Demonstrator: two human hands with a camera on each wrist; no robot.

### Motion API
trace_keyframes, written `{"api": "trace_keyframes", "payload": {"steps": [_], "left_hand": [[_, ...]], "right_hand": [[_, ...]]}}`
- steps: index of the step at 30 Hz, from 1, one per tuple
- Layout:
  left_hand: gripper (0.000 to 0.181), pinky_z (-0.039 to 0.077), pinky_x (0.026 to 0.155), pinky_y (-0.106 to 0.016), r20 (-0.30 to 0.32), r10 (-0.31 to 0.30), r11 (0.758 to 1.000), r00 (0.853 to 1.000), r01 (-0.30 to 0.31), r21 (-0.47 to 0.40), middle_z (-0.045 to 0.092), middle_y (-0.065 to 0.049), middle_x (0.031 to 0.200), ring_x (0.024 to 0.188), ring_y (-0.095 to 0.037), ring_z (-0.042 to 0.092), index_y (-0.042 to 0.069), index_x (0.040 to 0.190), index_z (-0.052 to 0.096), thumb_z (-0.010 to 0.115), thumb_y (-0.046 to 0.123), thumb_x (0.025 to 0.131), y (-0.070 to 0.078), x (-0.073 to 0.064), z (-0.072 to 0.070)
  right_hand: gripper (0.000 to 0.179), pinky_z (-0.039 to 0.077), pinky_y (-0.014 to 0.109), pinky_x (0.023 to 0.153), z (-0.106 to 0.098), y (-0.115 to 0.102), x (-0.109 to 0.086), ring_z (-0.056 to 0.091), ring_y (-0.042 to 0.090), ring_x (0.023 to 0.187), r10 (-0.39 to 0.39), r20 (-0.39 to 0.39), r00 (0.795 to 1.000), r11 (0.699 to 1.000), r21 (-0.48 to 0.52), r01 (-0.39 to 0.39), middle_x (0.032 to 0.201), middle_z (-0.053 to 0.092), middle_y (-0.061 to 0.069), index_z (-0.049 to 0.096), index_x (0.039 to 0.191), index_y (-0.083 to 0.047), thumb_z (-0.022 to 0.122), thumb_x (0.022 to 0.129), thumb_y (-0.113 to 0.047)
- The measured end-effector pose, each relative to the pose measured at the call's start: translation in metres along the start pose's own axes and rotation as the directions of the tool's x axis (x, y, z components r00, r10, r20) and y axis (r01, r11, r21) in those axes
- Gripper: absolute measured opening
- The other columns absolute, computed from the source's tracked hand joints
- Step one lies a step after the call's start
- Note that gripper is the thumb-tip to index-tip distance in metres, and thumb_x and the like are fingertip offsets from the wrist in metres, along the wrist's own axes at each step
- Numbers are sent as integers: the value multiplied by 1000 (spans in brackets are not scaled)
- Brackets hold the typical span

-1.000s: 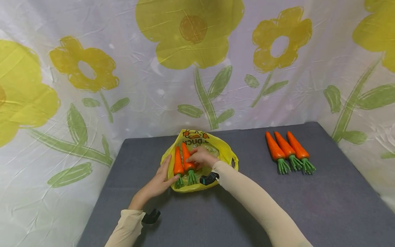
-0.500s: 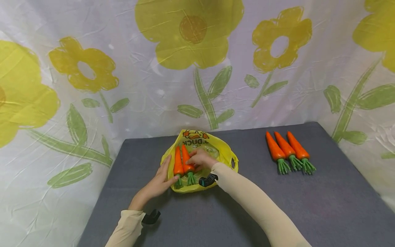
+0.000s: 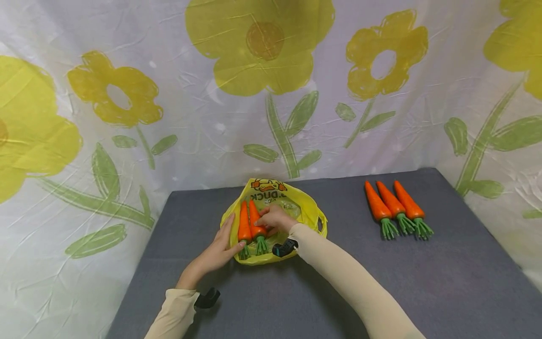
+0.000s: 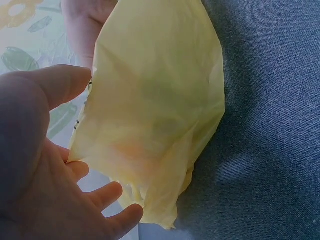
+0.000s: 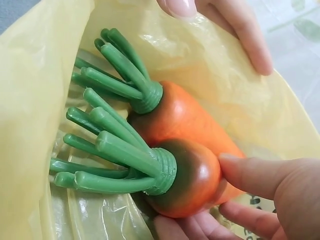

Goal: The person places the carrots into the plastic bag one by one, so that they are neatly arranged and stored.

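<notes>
An upright yellow plastic bag (image 3: 311, 207) with a printed duck logo holds two toy carrots. One orange carrot (image 3: 244, 223) leans along the bag's left side, its green stems toward the person. My right hand (image 3: 277, 217) reaches inside and grips the second carrot (image 5: 187, 185), thumb on its thick end and fingers beneath. In the right wrist view this carrot overlaps the first one. My left hand (image 3: 218, 247) holds the bag's left rim, with the thumb at the near edge and the fingers along the side. The left wrist view shows the bag's thin wall (image 4: 155, 95) between the hand and the carrots.
Three more toy carrots (image 3: 391, 202) lie side by side at the right of the dark grey table (image 3: 338, 282), stems toward the person. Behind the table hangs a flower-printed curtain (image 3: 203, 127). A bag handle loop (image 3: 323, 221) sticks out at the right.
The right hand's carrot has moved slightly down and left, closer beside the first carrot. The left hand keeps its place on the rim. The three carrots at the right stay put.
</notes>
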State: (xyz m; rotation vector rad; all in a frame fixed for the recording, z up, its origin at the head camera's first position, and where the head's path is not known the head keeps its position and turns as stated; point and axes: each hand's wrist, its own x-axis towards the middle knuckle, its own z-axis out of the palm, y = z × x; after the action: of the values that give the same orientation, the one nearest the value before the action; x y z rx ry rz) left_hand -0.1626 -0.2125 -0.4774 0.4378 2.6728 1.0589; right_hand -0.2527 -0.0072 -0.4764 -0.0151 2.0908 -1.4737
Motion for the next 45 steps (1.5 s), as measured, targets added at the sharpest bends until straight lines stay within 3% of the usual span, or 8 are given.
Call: {"api": "trace_keyframes", "payload": {"steps": [22,35,42,45], "left_hand": [[91,13,117,-70,-13,5,1000,1000,-5,6,-5,-17,168,153,-46,3,9,160,-9,58,30,100,-1,-1,1],[92,12,118,-69,3,2,1000,1000,-2,9,-7,-18,167,153,-45,0,10,159,-10,58,31,101,1,0,-1],[92,12,118,-69,4,-1,1000,1000,1,8,-7,-18,167,153,-45,0,10,159,-11,58,31,101,1,0,-1],[92,12,118,-68,6,-1,1000,1000,0,9,-7,-18,167,153,-45,0,11,159,-11,57,32,101,1,0,-1]], "right_hand": [[42,59,47,86,-3,0,-2,65,25,88,24,2,1000,1000,-5,-24,109,65,15,58,126,-1,72,90,-17],[45,58,47,89,-9,-1,-5,66,24,87,15,8,1000,1000,10,-15,102,65,13,56,131,0,70,91,-17],[42,58,45,88,-8,1,-3,68,25,92,9,20,1000,1000,29,-10,113,67,17,58,129,1,69,92,-13],[37,59,43,85,-8,1,-2,71,25,90,4,32,999,1000,26,-4,110,70,17,60,124,2,69,91,-11]]}}
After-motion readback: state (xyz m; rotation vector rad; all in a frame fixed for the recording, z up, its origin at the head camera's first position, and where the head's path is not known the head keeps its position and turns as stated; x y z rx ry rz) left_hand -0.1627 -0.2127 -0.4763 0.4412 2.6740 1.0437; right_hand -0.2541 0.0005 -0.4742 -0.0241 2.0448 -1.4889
